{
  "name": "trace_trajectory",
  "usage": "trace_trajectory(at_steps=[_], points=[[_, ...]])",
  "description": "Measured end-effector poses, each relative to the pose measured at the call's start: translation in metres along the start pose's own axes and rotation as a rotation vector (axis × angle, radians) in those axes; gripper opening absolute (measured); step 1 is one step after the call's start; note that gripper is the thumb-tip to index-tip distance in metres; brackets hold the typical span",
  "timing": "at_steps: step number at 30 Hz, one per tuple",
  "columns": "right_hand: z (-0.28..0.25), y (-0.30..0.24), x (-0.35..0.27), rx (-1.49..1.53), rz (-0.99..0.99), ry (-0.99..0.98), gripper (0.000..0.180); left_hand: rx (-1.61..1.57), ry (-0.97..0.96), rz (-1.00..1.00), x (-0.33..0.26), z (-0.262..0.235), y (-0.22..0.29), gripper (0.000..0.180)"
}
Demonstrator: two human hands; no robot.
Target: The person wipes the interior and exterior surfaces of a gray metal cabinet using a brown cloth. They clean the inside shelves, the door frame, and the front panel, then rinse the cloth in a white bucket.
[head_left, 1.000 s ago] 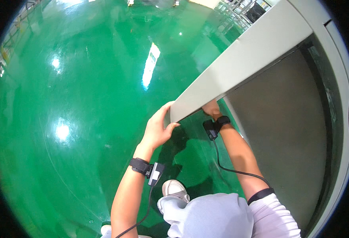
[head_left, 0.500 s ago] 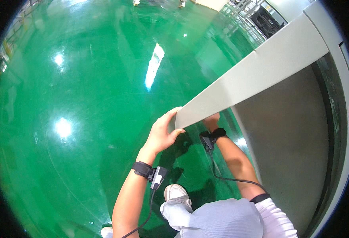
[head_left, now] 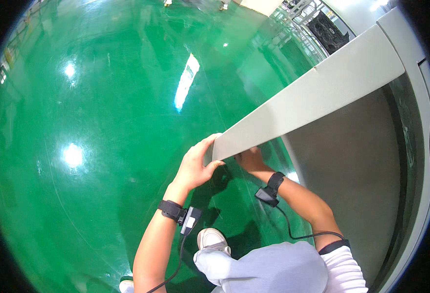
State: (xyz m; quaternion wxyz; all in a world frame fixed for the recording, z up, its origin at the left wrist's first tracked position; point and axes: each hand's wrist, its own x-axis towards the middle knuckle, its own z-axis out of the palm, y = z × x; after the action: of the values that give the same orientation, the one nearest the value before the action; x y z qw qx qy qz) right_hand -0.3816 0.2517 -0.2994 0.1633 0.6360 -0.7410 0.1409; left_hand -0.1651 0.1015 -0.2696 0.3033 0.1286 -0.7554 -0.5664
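Observation:
A long light grey panel [head_left: 298, 100] runs from the grey cabinet at the right toward the middle of the view. My left hand [head_left: 198, 163] is closed around its near end, thumb on the near side and fingers over the far side. Just beneath the panel's lower edge, my right hand [head_left: 250, 158] has its fingers curled in close to that same end. The panel covers part of this hand, and whatever it may hold cannot be made out. Each wrist wears a black strap with a small cabled device, the left device [head_left: 189, 219] and the right device [head_left: 266, 196].
A grey cabinet frame [head_left: 422, 102] curves along the right, with a dark grey surface [head_left: 351, 180] inside it. Glossy green floor [head_left: 112, 117] spreads to the left. My white shoe [head_left: 213, 240] stands below my hands. Metal racks [head_left: 298, 17] are at the far right.
My right hand has shifted left along the underside of the panel toward its end, and its forearm has turned. The left hand keeps its grip, while the view has shifted slightly.

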Motion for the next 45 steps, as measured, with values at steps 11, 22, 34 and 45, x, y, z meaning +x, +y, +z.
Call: trace_trajectory(at_steps=[11,22,34,45], points=[[-0.003,0.0,-0.013,-0.035,0.152,-0.309,0.035,0.032,-0.006,-0.043,-0.009,-0.001,0.002,0.066],[0.003,0.018,0.001,-0.099,-0.012,-0.266,0.032,0.043,-0.057,-0.032,0.0,-0.001,-0.012,0.069],[0.017,-0.052,-0.014,0.168,0.359,-0.351,0.034,0.092,-0.048,-0.006,-0.002,0.032,-0.024,0.066],[0.043,0.074,-0.033,-0.181,0.549,0.106,0.016,0.011,-0.061,-0.004,0.007,0.031,-0.025,0.067]])
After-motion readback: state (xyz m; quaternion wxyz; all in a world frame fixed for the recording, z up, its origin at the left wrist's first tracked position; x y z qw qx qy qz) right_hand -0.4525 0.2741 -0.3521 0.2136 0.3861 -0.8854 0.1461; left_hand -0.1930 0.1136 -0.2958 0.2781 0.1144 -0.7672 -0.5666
